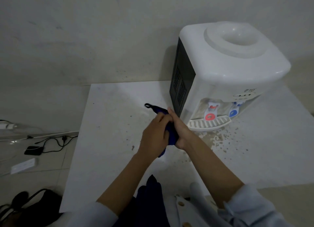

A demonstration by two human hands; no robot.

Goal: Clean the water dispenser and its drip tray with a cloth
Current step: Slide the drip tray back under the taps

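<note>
Hands grip blue cloth nr dispenser.

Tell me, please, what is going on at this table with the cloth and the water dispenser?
A person holds a dark blue cloth bunched between both hands, the left hand and the right hand curled round it above the white table. The water dispenser stands just to the right, untouched at this moment, with its drip tray in place at the front. Brownish splashes mark the table near the tray.
</note>
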